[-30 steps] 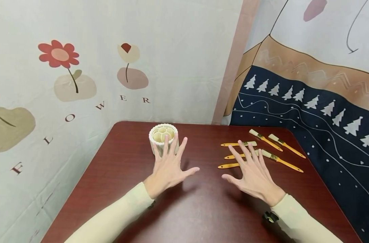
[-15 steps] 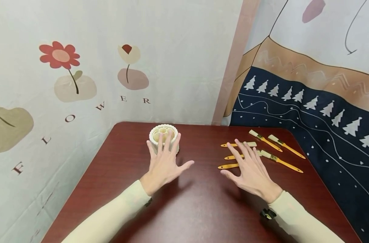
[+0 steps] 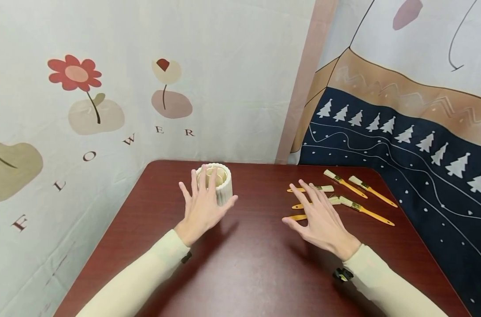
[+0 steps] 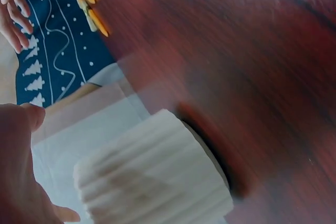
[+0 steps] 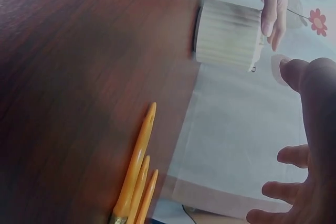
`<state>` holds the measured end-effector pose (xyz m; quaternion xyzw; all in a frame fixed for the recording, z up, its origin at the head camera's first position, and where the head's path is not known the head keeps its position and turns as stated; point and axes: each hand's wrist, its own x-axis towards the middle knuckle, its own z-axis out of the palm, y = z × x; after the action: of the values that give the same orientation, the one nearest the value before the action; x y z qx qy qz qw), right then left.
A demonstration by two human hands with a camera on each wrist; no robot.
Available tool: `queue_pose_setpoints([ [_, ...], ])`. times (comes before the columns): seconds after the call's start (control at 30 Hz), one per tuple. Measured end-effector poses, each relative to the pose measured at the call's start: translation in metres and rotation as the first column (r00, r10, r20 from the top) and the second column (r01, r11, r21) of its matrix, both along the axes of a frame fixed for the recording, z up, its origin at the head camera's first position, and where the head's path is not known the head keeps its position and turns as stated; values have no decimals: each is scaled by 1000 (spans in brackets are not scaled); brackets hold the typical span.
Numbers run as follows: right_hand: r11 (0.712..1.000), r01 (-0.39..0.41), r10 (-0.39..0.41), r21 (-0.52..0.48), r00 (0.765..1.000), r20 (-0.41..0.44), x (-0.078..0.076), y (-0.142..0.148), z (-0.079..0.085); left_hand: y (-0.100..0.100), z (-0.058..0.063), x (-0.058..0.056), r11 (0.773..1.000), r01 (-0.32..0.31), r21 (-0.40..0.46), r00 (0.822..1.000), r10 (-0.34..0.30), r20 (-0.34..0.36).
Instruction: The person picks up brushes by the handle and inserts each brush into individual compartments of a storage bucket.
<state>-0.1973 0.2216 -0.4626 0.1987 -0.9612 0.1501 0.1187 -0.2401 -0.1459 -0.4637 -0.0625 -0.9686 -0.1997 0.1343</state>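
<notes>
My left hand point(image 3: 201, 210) hovers with spread fingers in front of a ribbed white round holder point(image 3: 224, 192); in the head view its fingers cover part of the rim. The left wrist view shows the holder's ridged side point(image 4: 152, 177) apart from the thumb. Over on the right, my right hand point(image 3: 323, 222) is held above the table, fingers stretched and grasping nothing. Beneath and beyond it lie flat paintbrushes with yellow handles; the nearest handle point(image 3: 297, 217) is partly hidden by the hand. In the right wrist view, several yellow handles point(image 5: 135, 161) point toward the holder.
The brushes lie on a dark red wooden table point(image 3: 248, 264). Toward its right edge are more brushes point(image 3: 367, 211), spread at different angles. A pale flower-print cloth point(image 3: 232, 88) hangs behind the table, and a dark blue tree-print cloth point(image 3: 383, 149) hangs along the right.
My left hand has moved left and tilted, uncovering the holder's right side. My right hand has shifted slightly left. The holder and brushes have stayed in place.
</notes>
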Motion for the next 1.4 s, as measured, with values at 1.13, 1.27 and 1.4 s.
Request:
queue_pose_setpoints([
  [1.13, 985, -93, 89, -146, 995, -38, -20, -29, -1, -25, -3, -26, 967, -79, 242, 994, 60, 87],
  [1.27, 981, -99, 95, -164, 995, -34, -23, -34, -1, -24, -2, -26, 969, -64, 239, 995, 44, 88],
  [1.4, 975, -111, 108, -193, 994, -29, -25, -39, 0, -24, -1, -26, 973, -47, 225, 996, 28, 89],
])
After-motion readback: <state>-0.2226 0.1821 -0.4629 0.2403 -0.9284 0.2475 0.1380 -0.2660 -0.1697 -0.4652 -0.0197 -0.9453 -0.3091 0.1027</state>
